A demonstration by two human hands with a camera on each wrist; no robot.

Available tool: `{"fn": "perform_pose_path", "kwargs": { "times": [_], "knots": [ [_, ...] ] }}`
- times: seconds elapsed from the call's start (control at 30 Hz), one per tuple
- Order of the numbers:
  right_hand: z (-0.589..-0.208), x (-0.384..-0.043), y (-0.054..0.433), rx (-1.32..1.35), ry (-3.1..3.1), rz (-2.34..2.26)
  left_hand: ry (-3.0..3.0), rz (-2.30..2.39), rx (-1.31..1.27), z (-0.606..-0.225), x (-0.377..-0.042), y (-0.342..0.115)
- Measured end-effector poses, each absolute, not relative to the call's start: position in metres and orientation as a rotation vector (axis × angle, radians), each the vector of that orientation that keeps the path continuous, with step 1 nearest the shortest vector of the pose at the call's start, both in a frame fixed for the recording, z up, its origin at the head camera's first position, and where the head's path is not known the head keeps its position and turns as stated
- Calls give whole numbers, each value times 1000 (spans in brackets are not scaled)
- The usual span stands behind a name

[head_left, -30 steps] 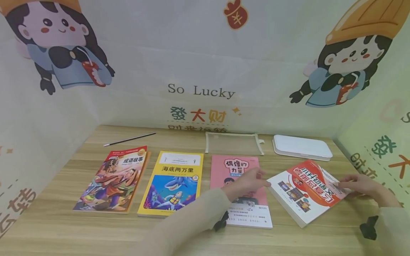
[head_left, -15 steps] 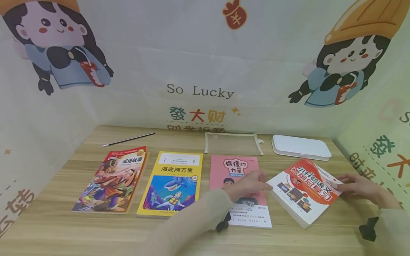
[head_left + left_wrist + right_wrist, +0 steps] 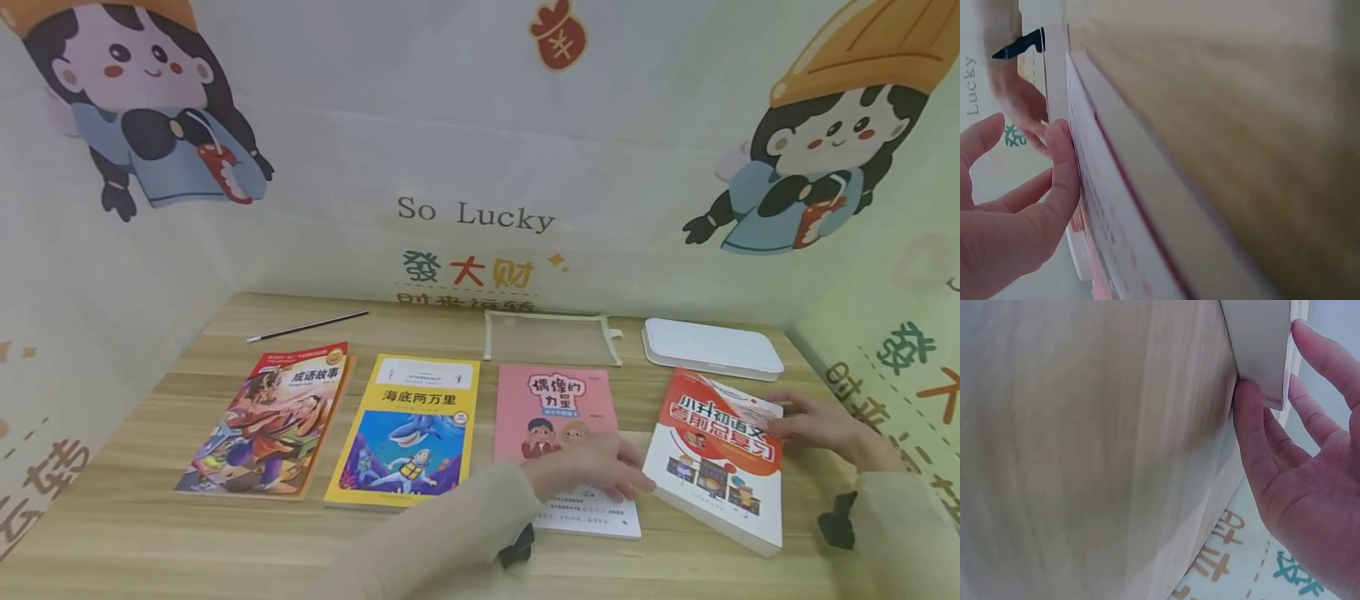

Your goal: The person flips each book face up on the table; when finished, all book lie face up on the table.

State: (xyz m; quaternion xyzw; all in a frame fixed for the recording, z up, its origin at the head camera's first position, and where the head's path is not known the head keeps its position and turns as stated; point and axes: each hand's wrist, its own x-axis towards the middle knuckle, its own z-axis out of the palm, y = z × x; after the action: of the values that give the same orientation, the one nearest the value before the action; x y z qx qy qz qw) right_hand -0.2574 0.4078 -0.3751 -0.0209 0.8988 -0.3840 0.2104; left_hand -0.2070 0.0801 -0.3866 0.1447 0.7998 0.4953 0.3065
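A thick red-and-white book [image 3: 716, 467] lies on the table at the right, cover up. My right hand [image 3: 828, 429] grips its far right corner; in the right wrist view that hand [image 3: 1310, 487] has its fingers about the corner, one low by the table and others higher at the cover. My left hand [image 3: 592, 467] reaches over a pink book [image 3: 555, 387], fingertips against the thick book's left edge. Seen from the left wrist, the left hand's fingers [image 3: 1060, 150] are fairly straight and the thumb stands apart. Part of the pink cover is hidden under the hand.
A yellow book [image 3: 405, 433] and a colourful red-topped book [image 3: 270, 417] lie to the left. Behind them is a pencil [image 3: 307, 327]. A mesh pouch [image 3: 551, 337] and a white case [image 3: 712, 346] sit near the back wall [image 3: 480, 150].
The thick book has turned clockwise, so its lower edge has swung left and its cover now stands straighter. Both hands have shifted with it; the left hand is lower and nearer.
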Motion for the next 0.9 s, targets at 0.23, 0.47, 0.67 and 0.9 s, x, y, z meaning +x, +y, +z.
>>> {"fn": "perform_pose_path", "kwargs": {
  "times": [0.23,0.47,0.67,0.9],
  "knots": [
    [-373,-266,393,-139,2468,-1113,1939,1404,465,-390,-193,77],
    [-370,-273,379,-143,2470,-1086,1833,1454,431,-392,-180,77],
    [-371,-282,372,-234,2493,-1066,1738,1481,435,-392,-172,76],
    [-368,-286,366,-278,2534,-1015,1707,1474,441,-390,-169,76]
  ]
}}
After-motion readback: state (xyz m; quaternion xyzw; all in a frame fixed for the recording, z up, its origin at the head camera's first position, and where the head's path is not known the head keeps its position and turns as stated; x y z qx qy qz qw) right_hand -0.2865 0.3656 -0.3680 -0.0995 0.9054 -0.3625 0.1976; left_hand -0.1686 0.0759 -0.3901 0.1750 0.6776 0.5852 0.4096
